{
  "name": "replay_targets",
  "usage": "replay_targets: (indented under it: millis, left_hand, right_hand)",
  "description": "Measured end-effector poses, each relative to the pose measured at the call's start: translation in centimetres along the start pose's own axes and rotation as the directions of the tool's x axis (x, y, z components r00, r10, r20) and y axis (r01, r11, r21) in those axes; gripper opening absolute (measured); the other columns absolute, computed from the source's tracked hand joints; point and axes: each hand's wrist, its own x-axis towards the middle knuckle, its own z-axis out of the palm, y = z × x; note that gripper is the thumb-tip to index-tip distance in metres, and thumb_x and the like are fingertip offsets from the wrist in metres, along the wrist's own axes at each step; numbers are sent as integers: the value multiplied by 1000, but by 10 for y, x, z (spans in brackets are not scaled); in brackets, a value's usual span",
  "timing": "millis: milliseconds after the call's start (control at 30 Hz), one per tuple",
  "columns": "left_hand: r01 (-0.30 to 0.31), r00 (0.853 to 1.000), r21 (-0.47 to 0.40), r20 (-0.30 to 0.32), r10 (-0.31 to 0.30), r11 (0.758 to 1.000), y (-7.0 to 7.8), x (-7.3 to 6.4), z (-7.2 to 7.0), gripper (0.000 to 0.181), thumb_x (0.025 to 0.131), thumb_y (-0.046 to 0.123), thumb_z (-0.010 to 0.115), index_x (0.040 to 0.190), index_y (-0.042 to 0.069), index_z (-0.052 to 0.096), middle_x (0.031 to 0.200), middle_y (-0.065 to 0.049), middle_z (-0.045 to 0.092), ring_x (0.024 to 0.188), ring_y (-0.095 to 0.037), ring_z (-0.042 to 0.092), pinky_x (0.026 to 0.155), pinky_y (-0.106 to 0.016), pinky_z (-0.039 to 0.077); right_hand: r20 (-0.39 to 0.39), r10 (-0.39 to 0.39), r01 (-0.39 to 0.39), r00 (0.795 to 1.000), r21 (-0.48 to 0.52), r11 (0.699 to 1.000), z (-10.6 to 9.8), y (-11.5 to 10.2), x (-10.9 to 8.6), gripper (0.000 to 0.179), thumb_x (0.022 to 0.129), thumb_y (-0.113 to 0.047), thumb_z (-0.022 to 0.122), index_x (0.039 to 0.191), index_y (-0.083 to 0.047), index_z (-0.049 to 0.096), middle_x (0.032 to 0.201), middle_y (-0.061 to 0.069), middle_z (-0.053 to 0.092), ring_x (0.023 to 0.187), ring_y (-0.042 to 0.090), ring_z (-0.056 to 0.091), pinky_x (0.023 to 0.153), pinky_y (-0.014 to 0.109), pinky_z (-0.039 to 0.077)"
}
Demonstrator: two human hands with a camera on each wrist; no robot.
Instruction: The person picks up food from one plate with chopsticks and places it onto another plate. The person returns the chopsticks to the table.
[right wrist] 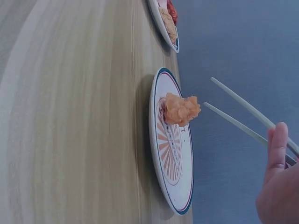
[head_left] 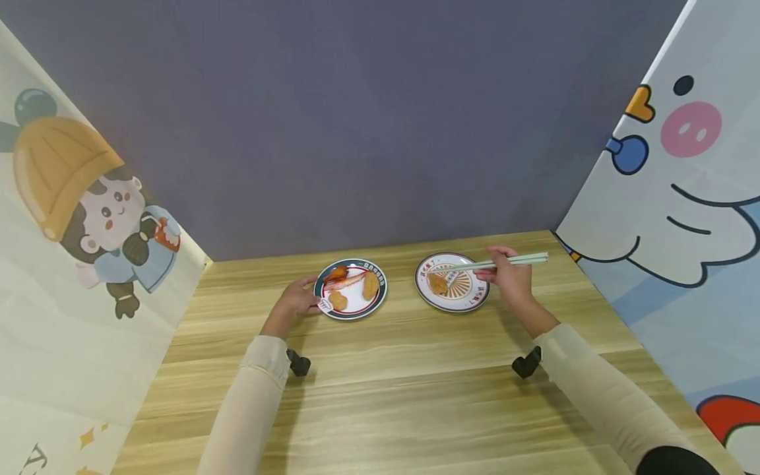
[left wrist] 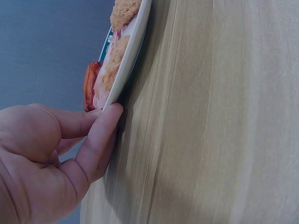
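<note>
My left hand (head_left: 295, 300) pinches the rim of a dark-rimmed plate (head_left: 351, 314) between thumb and fingers. On that plate lie a red-brown roasted piece (head_left: 337, 273), a long pinkish strip of food (head_left: 346, 282) and two golden fried pieces, one a nugget (head_left: 338, 301) near the hand. In my right hand (head_left: 512, 277) is a pair of pale green chopsticks (head_left: 522, 258), tips parted in the right wrist view. They reach over a second plate (right wrist: 186, 186) with an orange sunburst print. A crisp fried piece (right wrist: 180, 110) sits on it, apart from the chopstick tips.
Both plates stand toward the back of a wood-grain table (head_left: 380, 396), with a gap between them. A grey panel (head_left: 380, 132) rises behind the table. Cartoon-printed walls (head_left: 683, 218) flank it on both sides. Black wrist mounts (head_left: 299, 363) sit at both cuffs.
</note>
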Motion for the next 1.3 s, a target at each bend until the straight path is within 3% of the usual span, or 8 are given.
replay_targets:
  millis: [300,500,733,1000,1300]
  left_hand:
    - [6,1000,-59,10,-6,998,-1,1,0,72,94,-15,54,158,9,34,132,-27,58,71,-15,66,69,-31,67]
    - [13,1000,-64,12,-12,998,-1,2,0,72,93,-16,53,158,9,34,133,-27,57,71,-15,67,67,-30,66]
    - [11,1000,-52,14,-10,999,0,1,0,72,93,-16,54,158,8,34,135,-27,56,71,-15,66,67,-29,66]
    - [24,1000,-36,11,-23,999,0,1,0,71,94,-14,54,158,9,34,138,-28,54,73,-15,66,68,-30,66]
    - [26,1000,-31,-1,-26,999,1,1,1,71,94,-13,54,158,11,35,140,-27,54,72,-14,65,66,-28,66]
  right_hand:
    - [50,11,-9,999,-48,999,12,3,-4,19,106,-7,44,103,-11,62,77,8,70,58,15,73,58,24,64]
    - [76,4,1,997,-67,998,24,9,-5,18,106,-7,44,106,-10,62,79,3,71,60,14,74,61,26,65]
    - [98,-8,20,995,-122,992,40,15,-8,22,107,-11,44,116,0,60,93,17,67,61,13,73,60,25,65]
    - [90,9,0,996,-109,994,57,24,-11,31,105,-9,46,124,12,57,96,21,65,59,13,72,54,24,63]
    - [112,25,-8,993,-143,990,72,31,-17,28,105,-12,48,121,6,62,100,27,67,58,12,71,57,26,65]
